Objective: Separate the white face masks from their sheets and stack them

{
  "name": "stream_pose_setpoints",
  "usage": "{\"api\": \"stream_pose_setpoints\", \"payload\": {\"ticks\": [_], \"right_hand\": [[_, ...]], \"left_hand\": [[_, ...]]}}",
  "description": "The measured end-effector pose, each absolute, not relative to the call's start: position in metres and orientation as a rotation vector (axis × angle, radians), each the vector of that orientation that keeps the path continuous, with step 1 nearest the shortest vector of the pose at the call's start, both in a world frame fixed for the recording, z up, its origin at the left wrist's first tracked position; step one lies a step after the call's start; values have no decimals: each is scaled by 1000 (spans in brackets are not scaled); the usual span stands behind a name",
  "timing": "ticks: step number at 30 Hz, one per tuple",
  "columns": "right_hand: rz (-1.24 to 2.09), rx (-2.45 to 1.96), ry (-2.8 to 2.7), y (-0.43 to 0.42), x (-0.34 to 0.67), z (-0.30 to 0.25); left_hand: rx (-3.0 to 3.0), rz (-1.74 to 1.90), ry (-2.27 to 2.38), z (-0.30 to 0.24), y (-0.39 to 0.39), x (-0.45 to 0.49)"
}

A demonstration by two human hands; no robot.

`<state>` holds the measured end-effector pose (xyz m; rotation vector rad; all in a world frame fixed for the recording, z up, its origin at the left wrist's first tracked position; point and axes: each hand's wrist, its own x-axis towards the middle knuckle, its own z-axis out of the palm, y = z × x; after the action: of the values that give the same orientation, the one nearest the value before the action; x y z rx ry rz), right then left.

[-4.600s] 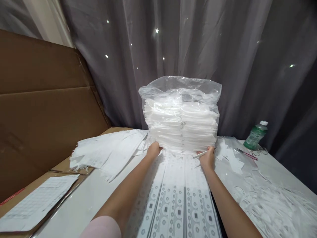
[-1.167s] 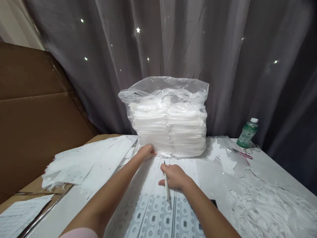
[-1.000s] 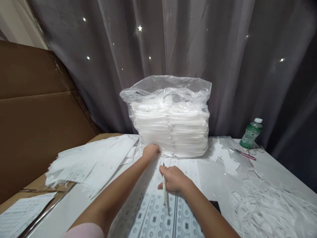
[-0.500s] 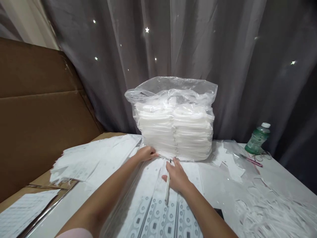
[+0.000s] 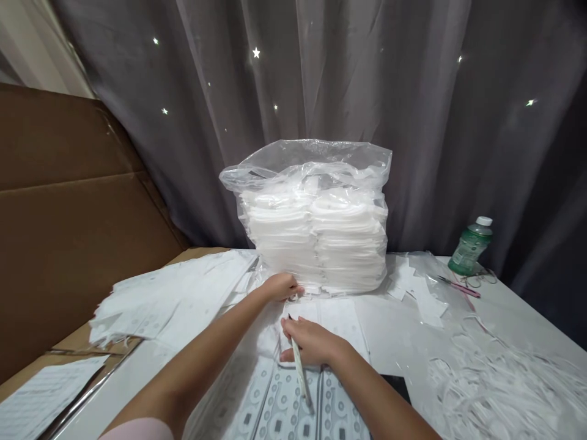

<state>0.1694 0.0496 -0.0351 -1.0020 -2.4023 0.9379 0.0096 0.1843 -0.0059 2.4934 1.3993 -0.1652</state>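
Observation:
My left hand is closed at the far end of the printed sheets, right below the bagged stack; its fingertips seem to pinch a white edge or strip, partly hidden. In my right hand lies a thin pale striped pen-like tool, its dark tip pointing up and away. The fingers of that hand also touch a lifted, crumpled white layer over the sheets. Grey circles, rings and dark squares mark the printed sheets. A clear plastic bag full of folded white material stands just behind both hands.
Cut white sheets are piled at left beside a tall cardboard panel. A printed paper lies at front left. On the right are a green bottle, pink-handled scissors and a heap of white strips.
My right hand has come nearer and slightly left, and the white layer by it is now bunched up. My left hand has shifted slightly right. The view has turned a little right.

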Motion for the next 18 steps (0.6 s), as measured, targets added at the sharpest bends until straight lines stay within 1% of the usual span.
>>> {"api": "stream_pose_setpoints", "payload": {"ticks": [5, 9, 13, 15, 18], "right_hand": [[1019, -1043, -2181, 50, 170, -44], [942, -1080, -1965, 51, 166, -50], [857, -1094, -1815, 54, 161, -51], [820, -1093, -1735, 57, 159, -51], [765, -1112, -1582, 61, 157, -51]], "left_hand": [[2476, -103, 1527, -15, 194, 27], [2503, -41, 1552, -20, 197, 32], [2622, -2, 1431, -11, 191, 20], [2734, 88, 1366, 1, 184, 10], [2928, 391, 1340, 21, 174, 3]]}}
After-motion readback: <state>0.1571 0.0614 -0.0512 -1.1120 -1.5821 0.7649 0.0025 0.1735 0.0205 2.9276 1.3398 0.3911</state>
